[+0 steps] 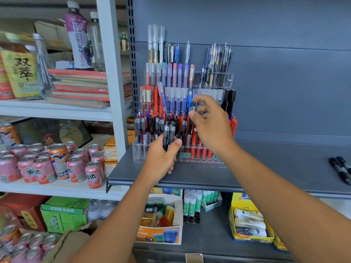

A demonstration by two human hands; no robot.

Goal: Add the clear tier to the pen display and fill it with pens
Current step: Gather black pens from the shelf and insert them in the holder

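The pen display stands at the centre of the frame on a dark grey shelf, its stepped rows of pens rising toward the back panel. The clear tier forms the lowest, front row, set right against the row behind it. Its left and middle parts carry grey-and-black pens, its right part orange pens.

The left hand, just below centre, is wrapped round a bundle of grey-and-black pens — held upright, clips up, directly in front of the tier's middle. The right hand, a little right of centre and above the tier, has thumb and forefinger curled in a pinch on the top of a single grey pen. That pen's lower part is lost among the others, so I cannot tell whether its tip sits in a hole.

At the far right edge black markers lie on the same shelf, well apart from the display. On the white rack at the left are pink drink cans at lower left, and at upper left a purple juice bottle standing on a stack of coloured notebooks. Below the grey shelf, at bottom centre, stand glue sticks — beside them, to the right, a yellow box.
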